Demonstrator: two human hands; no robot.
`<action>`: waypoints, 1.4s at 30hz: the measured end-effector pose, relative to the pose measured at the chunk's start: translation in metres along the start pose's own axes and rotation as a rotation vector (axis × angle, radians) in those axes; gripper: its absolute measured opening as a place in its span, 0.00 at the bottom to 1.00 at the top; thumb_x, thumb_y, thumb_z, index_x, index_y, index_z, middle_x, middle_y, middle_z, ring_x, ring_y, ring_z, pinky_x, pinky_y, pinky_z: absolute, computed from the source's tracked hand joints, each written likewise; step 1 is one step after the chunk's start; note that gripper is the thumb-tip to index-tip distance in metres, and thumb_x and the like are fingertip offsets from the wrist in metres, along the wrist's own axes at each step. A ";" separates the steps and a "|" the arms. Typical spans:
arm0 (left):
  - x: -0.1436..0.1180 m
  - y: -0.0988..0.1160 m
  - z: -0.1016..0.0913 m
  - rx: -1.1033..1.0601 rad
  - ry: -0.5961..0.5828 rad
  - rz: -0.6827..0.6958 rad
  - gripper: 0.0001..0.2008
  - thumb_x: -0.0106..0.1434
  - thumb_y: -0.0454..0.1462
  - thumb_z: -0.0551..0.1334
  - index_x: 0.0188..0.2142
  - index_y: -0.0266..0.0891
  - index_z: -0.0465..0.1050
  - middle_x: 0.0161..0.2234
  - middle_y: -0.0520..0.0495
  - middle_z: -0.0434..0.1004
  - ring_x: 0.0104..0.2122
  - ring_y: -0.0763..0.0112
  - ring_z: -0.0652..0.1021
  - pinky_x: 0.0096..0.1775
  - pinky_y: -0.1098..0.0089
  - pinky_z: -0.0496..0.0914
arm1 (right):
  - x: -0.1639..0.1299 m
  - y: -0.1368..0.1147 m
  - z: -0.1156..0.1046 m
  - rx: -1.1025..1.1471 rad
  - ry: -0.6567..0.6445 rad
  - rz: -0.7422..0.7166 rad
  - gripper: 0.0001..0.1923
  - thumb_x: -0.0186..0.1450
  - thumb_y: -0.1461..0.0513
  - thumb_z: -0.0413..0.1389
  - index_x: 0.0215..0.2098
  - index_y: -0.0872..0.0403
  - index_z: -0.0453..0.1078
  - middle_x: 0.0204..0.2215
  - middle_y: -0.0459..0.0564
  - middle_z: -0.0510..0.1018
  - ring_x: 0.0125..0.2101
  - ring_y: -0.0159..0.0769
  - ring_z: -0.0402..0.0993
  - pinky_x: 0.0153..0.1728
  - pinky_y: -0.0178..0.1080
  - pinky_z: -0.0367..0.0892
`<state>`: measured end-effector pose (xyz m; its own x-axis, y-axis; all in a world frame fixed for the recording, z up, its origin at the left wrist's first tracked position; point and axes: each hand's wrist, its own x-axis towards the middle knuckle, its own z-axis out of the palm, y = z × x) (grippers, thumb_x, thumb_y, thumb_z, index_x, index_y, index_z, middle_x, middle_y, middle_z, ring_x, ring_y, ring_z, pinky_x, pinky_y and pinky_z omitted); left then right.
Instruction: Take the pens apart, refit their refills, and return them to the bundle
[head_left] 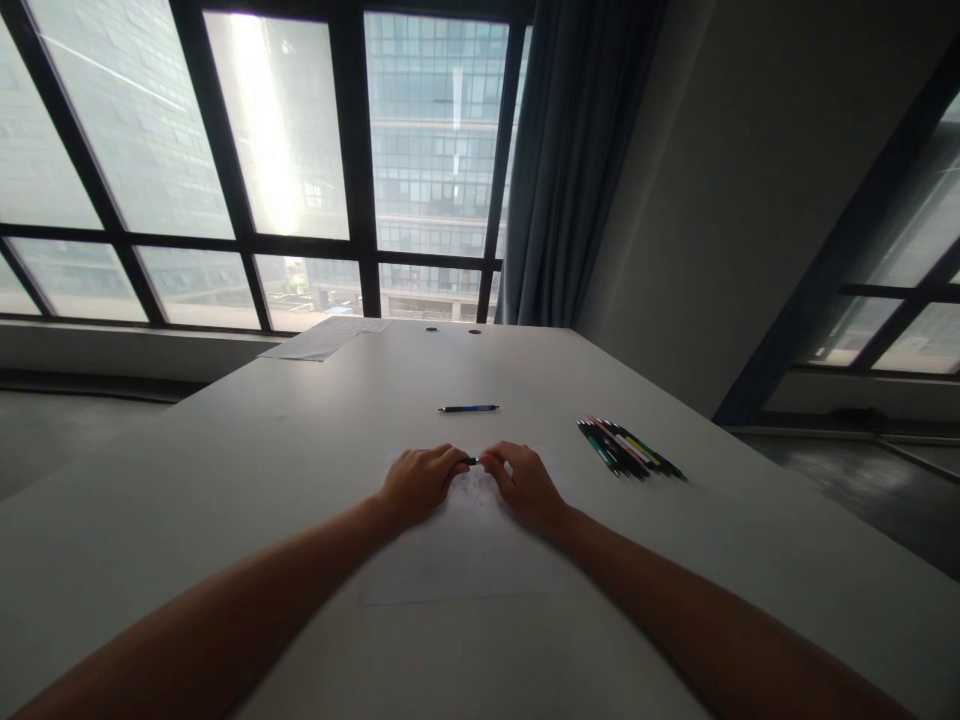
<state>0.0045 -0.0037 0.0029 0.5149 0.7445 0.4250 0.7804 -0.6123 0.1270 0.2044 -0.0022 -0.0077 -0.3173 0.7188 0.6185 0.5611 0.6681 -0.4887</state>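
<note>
Both hands are over a sheet of white paper [465,560] that bears small dark marks. My left hand [421,482] is closed around a dark pen [472,461], whose body it mostly hides. A short black part and a silvery tip show in the gap between the hands. At that end the fingertips of my right hand [525,485] pinch the pen or a small part of it; which one I cannot tell. Beyond the hands, a blue and black pen [469,408] lies crosswise on the white table [300,440].
A loose bunch of pens [630,447], mostly black with green, yellow and red parts, lies to the right. Printed sheets [311,345] rest at the table's far left. Two dark round fittings sit near the far edge, before a blue curtain [559,170] and large windows.
</note>
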 end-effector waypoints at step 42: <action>0.001 0.001 -0.003 0.043 0.020 -0.192 0.24 0.66 0.56 0.50 0.33 0.40 0.71 0.33 0.45 0.79 0.33 0.62 0.78 0.31 0.68 0.63 | 0.004 -0.004 -0.004 0.248 0.008 0.115 0.06 0.61 0.59 0.59 0.33 0.54 0.75 0.28 0.49 0.80 0.29 0.36 0.75 0.34 0.39 0.72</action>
<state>0.0049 -0.0043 0.0059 0.3485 0.8405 0.4149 0.8780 -0.4477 0.1694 0.2040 -0.0030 -0.0010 -0.2560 0.7919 0.5544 0.3886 0.6095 -0.6911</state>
